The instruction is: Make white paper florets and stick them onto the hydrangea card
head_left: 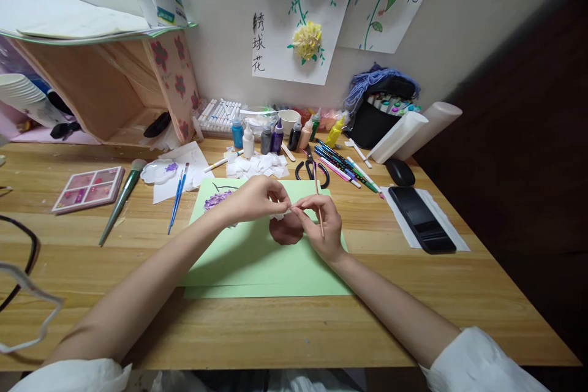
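My left hand is closed in a pinch over the green paper. A small white piece of paper shows just under its fingertips. Touching those fingertips are the thumb and finger of my right hand, also pinched. A thin pinkish-brown stick stands nearly upright between my right hand's fingers; its kind is unclear. Below both hands, a round brown shape lies on the green paper. A crinkled purple flower sits at the paper's upper left, partly hidden by my left wrist.
Behind the paper are torn white paper pieces, black scissors, paint bottles and several pens. A phone lies right. Blue brushes, a large brush and a pink palette lie left.
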{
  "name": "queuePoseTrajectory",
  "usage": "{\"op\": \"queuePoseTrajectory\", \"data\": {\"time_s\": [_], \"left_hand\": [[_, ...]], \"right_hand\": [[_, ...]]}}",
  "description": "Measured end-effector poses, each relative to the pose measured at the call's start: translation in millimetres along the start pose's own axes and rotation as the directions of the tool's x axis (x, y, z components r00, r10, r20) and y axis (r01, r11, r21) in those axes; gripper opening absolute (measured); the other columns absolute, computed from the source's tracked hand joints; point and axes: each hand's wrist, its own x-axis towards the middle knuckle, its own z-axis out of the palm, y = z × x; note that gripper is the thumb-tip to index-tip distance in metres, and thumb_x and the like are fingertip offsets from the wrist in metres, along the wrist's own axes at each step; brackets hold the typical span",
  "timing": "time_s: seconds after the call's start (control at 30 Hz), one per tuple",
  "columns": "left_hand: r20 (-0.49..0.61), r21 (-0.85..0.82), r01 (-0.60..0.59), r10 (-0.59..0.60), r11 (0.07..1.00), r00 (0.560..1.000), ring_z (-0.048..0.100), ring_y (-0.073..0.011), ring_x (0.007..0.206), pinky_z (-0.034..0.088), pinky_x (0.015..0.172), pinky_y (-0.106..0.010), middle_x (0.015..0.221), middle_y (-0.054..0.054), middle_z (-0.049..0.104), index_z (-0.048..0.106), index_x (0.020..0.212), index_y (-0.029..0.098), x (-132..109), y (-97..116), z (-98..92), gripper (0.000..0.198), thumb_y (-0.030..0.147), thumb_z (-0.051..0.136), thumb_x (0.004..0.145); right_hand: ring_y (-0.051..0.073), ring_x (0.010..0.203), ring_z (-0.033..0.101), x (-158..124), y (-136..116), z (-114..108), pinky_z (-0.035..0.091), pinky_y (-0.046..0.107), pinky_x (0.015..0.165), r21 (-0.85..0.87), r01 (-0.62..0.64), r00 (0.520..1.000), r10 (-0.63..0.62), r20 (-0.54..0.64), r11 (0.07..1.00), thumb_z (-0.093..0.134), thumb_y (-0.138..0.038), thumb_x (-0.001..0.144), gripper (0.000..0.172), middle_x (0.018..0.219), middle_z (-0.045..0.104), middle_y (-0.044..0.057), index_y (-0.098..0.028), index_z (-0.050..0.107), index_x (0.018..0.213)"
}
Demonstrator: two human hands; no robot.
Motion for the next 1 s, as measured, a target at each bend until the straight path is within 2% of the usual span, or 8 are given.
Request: {"op": "queuePoseTrajectory", "data": {"time_s": [0.27,0.43,0.53,0.57,0.67,0.77,0.87,1.0], "left_hand": [[0.049,-0.03,-0.032,0.033,0.999,0.998,0.061,-0.0143,0.072,0.045,0.064,-0.023,0.079,-0.005,0.07,0.067,0.082,0.013,0.7,-3.4,-0.8,0.02,0.028,0.063,0.069],[0.045,-0.032,0.045,-0.043,0.998,0.998,0.061,-0.0142,0.072,0.046,0.065,-0.024,0.081,-0.007,0.069,0.066,0.082,0.011,2.1,-4.6,-4.7,0.018,0.025,0.058,0.073],[0.119,0.015,0.117,-0.118,0.993,0.986,0.059,-0.0131,0.068,0.043,0.06,-0.022,0.079,-0.005,0.07,0.067,0.082,0.012,0.5,-9.2,-14.6,0.018,0.024,0.057,0.073],[0.161,0.047,0.139,-0.145,0.989,0.976,0.058,-0.0127,0.066,0.041,0.058,-0.021,0.076,-0.004,0.069,0.068,0.081,0.012,-0.6,-11.8,-18.4,0.018,0.025,0.058,0.072],[0.321,0.142,0.175,-0.212,0.974,0.923,0.056,-0.0124,0.062,0.038,0.054,-0.02,0.07,-0.002,0.069,0.069,0.077,0.013,-5.1,-20.7,-27.3,0.017,0.026,0.06,0.069],[0.433,0.207,0.176,-0.252,0.962,0.866,0.058,-0.013,0.065,0.038,0.054,-0.02,0.074,-0.002,0.07,0.071,0.078,0.016,-8.6,-26.3,-29.3,0.018,0.026,0.062,0.067],[0.458,0.277,0.176,-0.29,0.945,0.84,0.057,-0.0131,0.065,0.037,0.052,-0.02,0.075,-0.002,0.071,0.072,0.079,0.016,-9.4,-26.0,-26.3,0.018,0.025,0.062,0.066],[0.43,0.288,0.18,-0.295,0.941,0.853,0.057,-0.0133,0.065,0.037,0.052,-0.02,0.075,-0.003,0.07,0.071,0.078,0.016,-7.9,-23.6,-21.3,0.018,0.026,0.061,0.067]], "right_hand": [[0.016,0.078,0.061,0.7,0.0,0.2,0.051,0.032,0.072,-0.028,-0.004,1.0,0.003,-0.022,1.0,0.062,-0.017,0.078,0.014,0.079,0.059,0.0,-0.022,0.052,0.085],[0.016,0.076,0.06,1.0,-0.3,0.8,0.049,0.032,0.071,-0.047,-0.022,1.0,0.022,0.001,0.999,0.064,-0.02,0.077,0.014,0.08,0.059,0.001,-0.022,0.052,0.086],[0.015,0.075,0.059,1.0,-2.4,-0.9,0.047,0.031,0.069,-0.026,-0.054,0.998,0.054,0.012,0.998,0.055,-0.027,0.084,0.007,0.08,0.06,0.002,-0.022,0.053,0.088],[0.015,0.072,0.058,0.7,-3.2,-2.0,0.047,0.03,0.067,-0.002,-0.063,0.998,0.063,0.02,0.998,0.048,-0.03,0.088,0.01,0.078,0.061,0.001,-0.022,0.053,0.09],[0.015,0.062,0.054,-0.8,-5.1,-6.2,0.043,0.03,0.059,0.035,-0.072,0.993,0.068,0.097,0.997,0.026,-0.037,0.094,0.038,0.069,0.06,0.002,-0.021,0.06,0.09],[0.015,0.059,0.051,-2.7,-6.4,-8.8,0.04,0.032,0.06,0.016,-0.027,0.978,0.024,0.208,0.999,0.02,-0.04,0.094,0.054,0.06,0.057,0.003,-0.02,0.062,0.066],[0.015,0.056,0.048,-4.0,-7.1,-8.4,0.038,0.031,0.059,0.015,0.002,0.976,-0.005,0.218,1.0,0.021,-0.04,0.095,0.056,0.052,0.054,0.002,-0.019,0.055,0.054],[0.015,0.056,0.047,-4.6,-6.3,-6.0,0.037,0.031,0.058,-0.044,-0.011,0.986,0.019,0.168,0.999,0.021,-0.04,0.095,0.055,0.053,0.053,0.002,-0.019,0.054,0.057]]}}
